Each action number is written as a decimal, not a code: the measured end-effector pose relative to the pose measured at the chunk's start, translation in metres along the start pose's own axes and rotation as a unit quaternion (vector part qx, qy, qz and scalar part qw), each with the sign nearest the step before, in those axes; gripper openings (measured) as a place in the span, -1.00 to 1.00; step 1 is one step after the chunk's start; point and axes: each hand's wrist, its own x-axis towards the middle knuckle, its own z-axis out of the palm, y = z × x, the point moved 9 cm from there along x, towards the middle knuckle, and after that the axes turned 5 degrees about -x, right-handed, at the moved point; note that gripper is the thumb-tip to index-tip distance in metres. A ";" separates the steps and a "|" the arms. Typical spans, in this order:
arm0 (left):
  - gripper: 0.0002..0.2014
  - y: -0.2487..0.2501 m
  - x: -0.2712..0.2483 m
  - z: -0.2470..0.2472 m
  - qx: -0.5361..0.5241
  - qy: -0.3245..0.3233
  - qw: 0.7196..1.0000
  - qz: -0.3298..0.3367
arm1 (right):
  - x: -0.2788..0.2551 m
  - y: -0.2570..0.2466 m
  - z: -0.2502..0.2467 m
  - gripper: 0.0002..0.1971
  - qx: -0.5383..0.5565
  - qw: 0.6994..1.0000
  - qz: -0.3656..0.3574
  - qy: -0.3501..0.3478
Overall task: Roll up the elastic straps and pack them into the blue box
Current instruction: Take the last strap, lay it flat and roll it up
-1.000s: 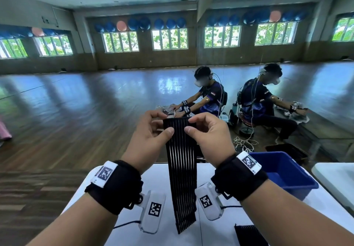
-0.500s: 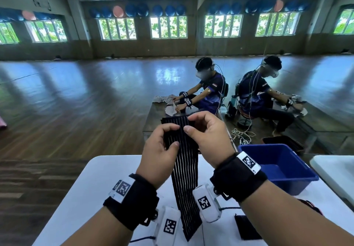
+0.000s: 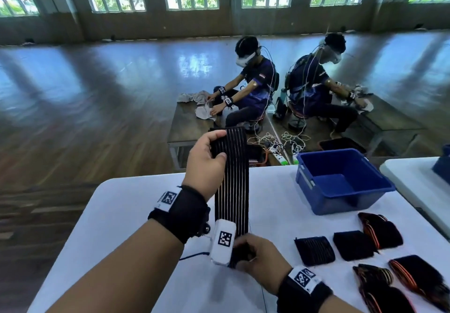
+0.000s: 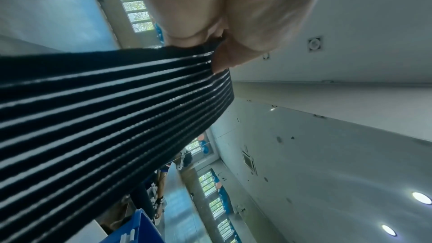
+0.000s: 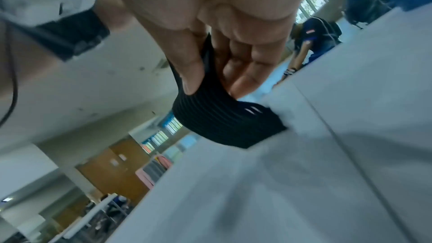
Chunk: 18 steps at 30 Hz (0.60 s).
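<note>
A black elastic strap with thin white stripes point(image 3: 232, 186) is stretched upright above the white table point(image 3: 136, 203). My left hand point(image 3: 207, 157) pinches its top end; the left wrist view shows thumb and fingers clamped on that striped strap point(image 4: 117, 110). My right hand point(image 3: 255, 259) holds the bottom end low over the table, and the right wrist view shows my thumb and fingers pinching the bunched strap point(image 5: 222, 117). The blue box point(image 3: 341, 181) stands at the far right of the table, with nothing visible inside it.
Several other straps lie on the table at the right: two flat black ones point(image 3: 315, 249) point(image 3: 353, 244) and black ones with orange stripes point(image 3: 379, 230) point(image 3: 414, 278). A second white table point(image 3: 418, 186) stands at the right. Two seated persons work beyond the table.
My right hand has left the strap's top and dropped to its bottom end, which it now grips. My left hand still holds the top. The view has tilted down, showing more straps.
</note>
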 end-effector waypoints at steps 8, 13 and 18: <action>-0.53 -0.102 0.047 0.018 0.095 -0.019 0.993 -0.063 | -0.041 0.070 0.017 -0.58 0.018 0.994 0.103 -0.012; -0.57 -0.179 0.057 0.032 0.181 -0.058 0.975 -0.115 | -0.064 0.099 0.018 -0.69 0.048 0.986 0.162 0.008; -0.55 -0.270 0.049 0.024 0.268 -0.094 0.936 -0.206 | -0.087 0.123 0.025 -0.75 0.060 0.969 0.237 0.044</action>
